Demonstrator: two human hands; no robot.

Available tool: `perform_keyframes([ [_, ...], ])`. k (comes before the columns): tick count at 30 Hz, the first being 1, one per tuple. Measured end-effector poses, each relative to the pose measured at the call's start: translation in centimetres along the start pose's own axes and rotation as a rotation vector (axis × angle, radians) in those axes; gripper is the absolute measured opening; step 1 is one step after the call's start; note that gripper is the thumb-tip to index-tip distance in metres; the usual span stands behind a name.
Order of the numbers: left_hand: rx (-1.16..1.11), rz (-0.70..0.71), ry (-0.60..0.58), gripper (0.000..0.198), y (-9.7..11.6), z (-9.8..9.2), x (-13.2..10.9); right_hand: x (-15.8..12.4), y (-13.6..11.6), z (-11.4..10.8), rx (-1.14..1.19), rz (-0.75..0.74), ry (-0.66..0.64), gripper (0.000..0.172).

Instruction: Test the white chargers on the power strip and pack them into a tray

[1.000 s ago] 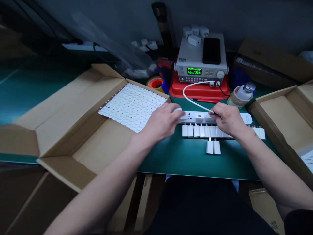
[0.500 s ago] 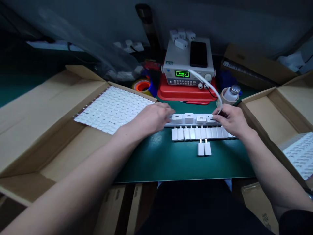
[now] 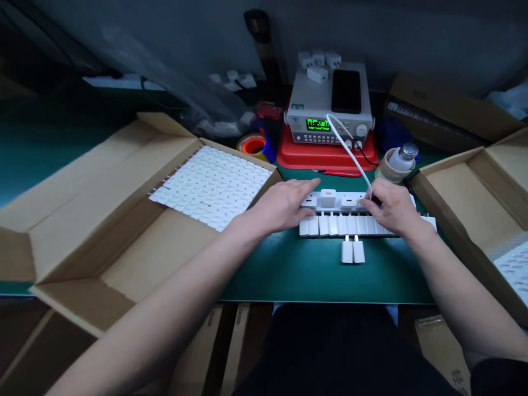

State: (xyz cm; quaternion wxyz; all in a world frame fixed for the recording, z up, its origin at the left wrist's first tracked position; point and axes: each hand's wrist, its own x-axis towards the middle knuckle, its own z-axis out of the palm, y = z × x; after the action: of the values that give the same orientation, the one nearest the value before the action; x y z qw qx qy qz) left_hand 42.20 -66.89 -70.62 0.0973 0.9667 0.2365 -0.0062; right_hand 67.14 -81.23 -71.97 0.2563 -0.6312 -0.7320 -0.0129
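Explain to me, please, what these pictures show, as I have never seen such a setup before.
There is no robot here: these are a person's two bare hands, seen by one camera worn on the head, looking forward and down. The left hand is spread, thumb and fingers apart, at one end of a white power strip with white adapters standing in it. The right hand pinches a white cable near its end, over the strip. On the green table, a row of white adapters lies in front of the strip, with two more adapters nearer the person. Behind is a grey instrument with a lit green display, and open cardboard boxes flank the work.
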Motion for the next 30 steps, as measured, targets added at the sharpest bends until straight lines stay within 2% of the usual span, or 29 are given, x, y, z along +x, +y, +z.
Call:
perform_keyframes([
  [2,-0.015,-0.013,0.066,0.064,1.4,0.6,0.8,0.0,0.1,0.1,0.009,-0.002,0.007,0.017],
  [5,-0.041,-0.061,0.116,0.031,2.5,1.6,1.9,0.0,0.1,0.1,0.021,-0.003,0.013,0.017],
  [8,-0.169,0.039,0.181,0.013,2.4,2.0,2.1,0.0,0.2,0.1,0.040,0.006,0.009,0.017],
  [11,-0.267,0.109,0.166,0.029,2.7,1.6,2.0,0.0,0.1,0.2,0.062,0.016,0.009,0.015],
  [13,-0.251,0.103,0.111,0.049,3.7,1.5,2.4,0.0,0.1,0.2,0.076,0.024,0.017,0.014],
  [15,-0.186,0.068,0.064,0.060,4.9,1.6,3.0,0.0,0.1,0.1,0.106,0.032,0.022,0.013],
  [18,-0.110,-0.028,0.078,0.053,6.0,2.1,4.0,-0.2,0.6,-0.9,0.255,0.079,0.037,0.011],
  [20,-0.172,-0.033,0.136,0.046,5.9,2.5,4.2,-0.6,1.2,-1.9,0.413,0.192,0.095,0.009],
  [22,-0.357,0.033,0.226,0.042,5.5,2.7,3.7,-1.1,1.9,-2.8,0.530,0.329,0.169,0.010],
  [24,-0.597,0.083,0.353,0.041,5.2,2.7,2.6,-1.6,2.5,-3.3,0.523,0.403,0.190,0.012],
  [27,-0.849,0.008,0.522,0.041,5.5,2.4,-0.2,-2.2,2.7,-3.4,0.299,0.338,0.104,0.011],
  [30,-0.987,-0.103,0.521,0.046,5.7,2.2,-4.1,-2.6,2.4,-3.1,0.097,0.191,0.057,0.013],
])
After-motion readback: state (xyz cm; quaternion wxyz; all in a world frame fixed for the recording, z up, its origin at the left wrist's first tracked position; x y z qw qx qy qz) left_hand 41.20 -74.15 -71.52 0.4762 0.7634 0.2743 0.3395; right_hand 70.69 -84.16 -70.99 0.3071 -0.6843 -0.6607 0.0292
